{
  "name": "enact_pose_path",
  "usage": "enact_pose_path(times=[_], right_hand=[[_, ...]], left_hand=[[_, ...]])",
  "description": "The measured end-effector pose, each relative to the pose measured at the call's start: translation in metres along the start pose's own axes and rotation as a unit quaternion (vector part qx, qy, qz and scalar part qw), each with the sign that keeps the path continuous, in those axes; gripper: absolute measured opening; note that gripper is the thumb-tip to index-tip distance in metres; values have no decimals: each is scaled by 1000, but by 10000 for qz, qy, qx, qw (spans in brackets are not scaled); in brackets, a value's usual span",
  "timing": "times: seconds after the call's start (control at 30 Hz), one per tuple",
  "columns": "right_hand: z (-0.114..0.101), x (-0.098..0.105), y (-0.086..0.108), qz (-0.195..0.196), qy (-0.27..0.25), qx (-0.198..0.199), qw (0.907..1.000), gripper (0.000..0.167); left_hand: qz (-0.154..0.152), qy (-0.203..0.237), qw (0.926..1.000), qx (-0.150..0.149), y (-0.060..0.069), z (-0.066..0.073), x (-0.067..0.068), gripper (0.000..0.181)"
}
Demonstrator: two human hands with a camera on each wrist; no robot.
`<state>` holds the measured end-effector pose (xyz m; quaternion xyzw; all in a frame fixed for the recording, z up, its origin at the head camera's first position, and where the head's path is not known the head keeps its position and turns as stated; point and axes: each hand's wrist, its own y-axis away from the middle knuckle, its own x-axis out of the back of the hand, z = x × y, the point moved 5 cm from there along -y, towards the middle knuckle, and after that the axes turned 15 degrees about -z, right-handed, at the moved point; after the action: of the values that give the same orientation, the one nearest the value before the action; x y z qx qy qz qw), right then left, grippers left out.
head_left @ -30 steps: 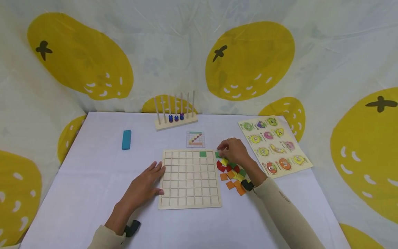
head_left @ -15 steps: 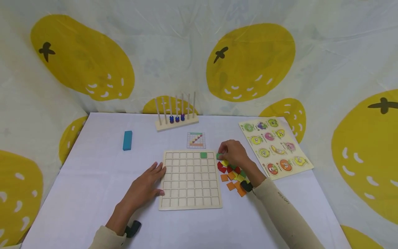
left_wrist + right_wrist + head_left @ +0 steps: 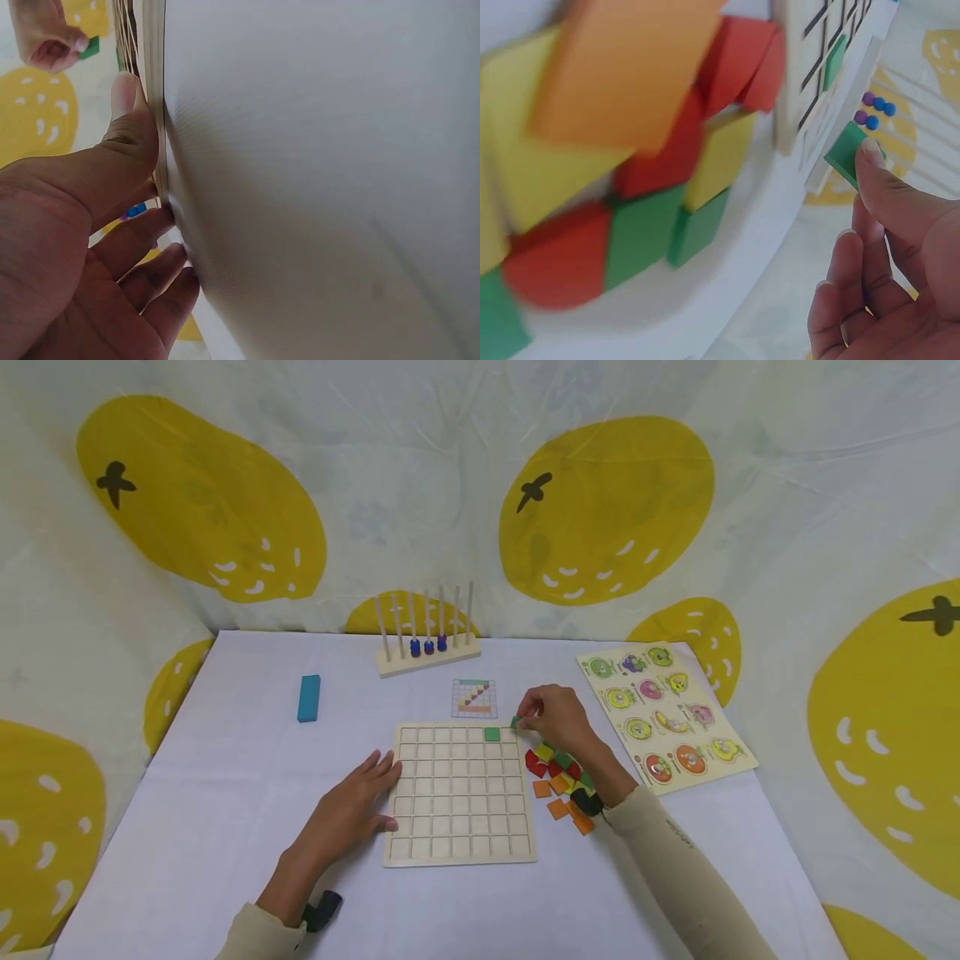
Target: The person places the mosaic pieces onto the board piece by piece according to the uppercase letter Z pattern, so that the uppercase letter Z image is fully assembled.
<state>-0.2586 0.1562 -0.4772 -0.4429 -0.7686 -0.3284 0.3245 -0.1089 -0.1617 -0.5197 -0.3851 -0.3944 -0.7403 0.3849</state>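
My right hand (image 3: 561, 717) pinches a green square tile (image 3: 844, 156) between thumb and fingertips, just above the far right corner of a wooden grid board (image 3: 465, 797). One green tile (image 3: 492, 734) lies in a cell of the board's far row. My left hand (image 3: 341, 814) rests at the board's left edge, its thumb and fingers spread along the rim; the left wrist view has the thumb (image 3: 124, 101) against that edge. Right of the board is a loose pile of red, yellow, orange and green tiles (image 3: 542, 789), partly hidden by the right wrist.
Behind the board lies a small pattern card (image 3: 474, 698). Farther back stands a pegged wooden stand (image 3: 428, 657) with blue and purple beads. A teal block (image 3: 308, 698) is at the left, and a fruit puzzle board (image 3: 667, 718) lies at the right. A fruit-print cloth hangs behind the table.
The right hand has picked up a green tile from beside the pile and carried it slightly left and away, over the board's corner. The left hand stays in place.
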Motion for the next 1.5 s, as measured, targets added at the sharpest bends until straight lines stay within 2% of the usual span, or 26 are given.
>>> enact_pose_path(times=[0.33,0.53,0.73,0.93,1.2,1.33,1.5], right_hand=[[-31,-24,-17,-228,-187,334,9990,15],[-43,-36,-26,-358,-114,558,9977,16],[-45,-47,-33,-470,120,557,9973,17],[-45,-47,-34,-450,401,466,9971,20],[-50,-52,-33,-614,775,292,9947,15],[-50,-52,-32,-641,747,274,9948,11],[-43,-50,-28,-677,469,348,9960,7]], left_hand=[[35,50,10000,46,1,-1,0,101],[79,34,10000,21,1,1,2,101],[21,74,10000,23,0,1,3,101],[-3,112,9999,15,1,1,2,100],[2,159,9999,51,1,1,2,100],[14,154,9999,73,0,-1,1,100],[4,107,9999,65,1,-1,1,100]])
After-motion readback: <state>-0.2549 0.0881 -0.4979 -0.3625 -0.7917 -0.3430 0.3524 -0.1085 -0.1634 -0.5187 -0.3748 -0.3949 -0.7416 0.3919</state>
